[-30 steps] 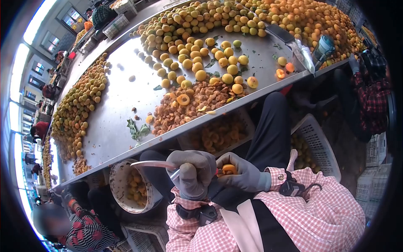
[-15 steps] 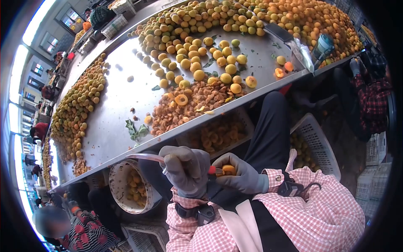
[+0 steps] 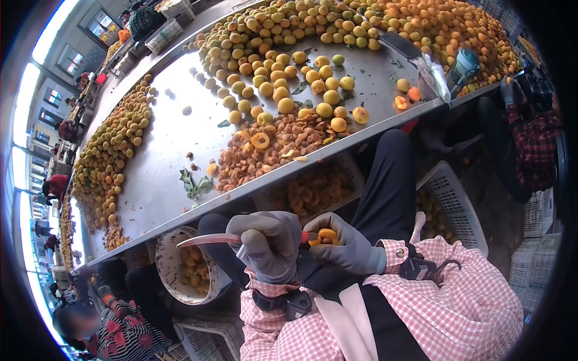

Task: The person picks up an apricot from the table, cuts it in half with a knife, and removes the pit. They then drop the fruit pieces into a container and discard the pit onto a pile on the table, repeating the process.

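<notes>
My left hand [image 3: 265, 243], gloved in grey, is closed round a tool with a long curved blade [image 3: 208, 239] pointing left. A red part [image 3: 306, 237] shows on the other side of this fist, against the fruit. My gloved right hand [image 3: 349, 245] pinches an orange-yellow fruit [image 3: 326, 236] close to the left hand; its fingers partly cover the fruit. Both hands are in front of the metal table [image 3: 162, 204], above my lap. Beyond them on the tabletop lies a heap of brown pits [image 3: 265, 159], with whole yellow fruits [image 3: 285, 106] behind.
A white bucket [image 3: 211, 283] of fruit stands left of my knees. Under the table edge is a crate of opened fruit [image 3: 319, 192]. At right are a white basket [image 3: 463, 210] and a co-worker in a checked sleeve [image 3: 536, 141]. Another co-worker [image 3: 129, 331] sits lower left.
The blade has tilted, its tip now lower and slightly further left. More of the fruit shows between my right fingers. The lower-left co-worker's head has shifted slightly.
</notes>
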